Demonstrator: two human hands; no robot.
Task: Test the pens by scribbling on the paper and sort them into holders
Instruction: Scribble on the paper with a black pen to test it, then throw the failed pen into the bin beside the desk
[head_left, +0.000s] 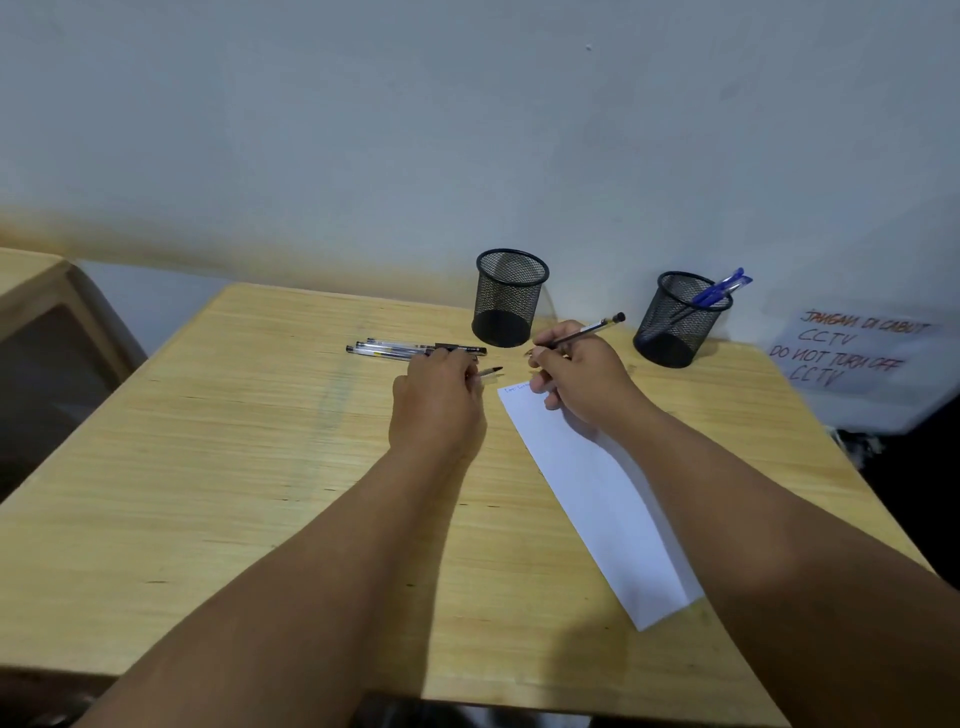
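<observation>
My right hand (582, 371) grips a black pen (597, 328) in a writing hold, its tail pointing up and right, just beyond the far end of the white paper strip (597, 483). Faint scribbles mark the paper's far corner. My left hand (439, 400) pinches a small clear pen cap (488, 372) left of the paper. A few clear-barrelled pens (405, 348) lie side by side on the table beyond my left hand. Two black mesh holders stand at the back: the left holder (511, 296) looks empty, the right holder (680, 319) contains blue pens (719, 291).
The wooden table (234, 467) stands against a pale wall. A handwritten CCTV notice (852, 348) sits on the wall at the right. Another wooden piece of furniture (47, 322) stands to the left, past the table's edge.
</observation>
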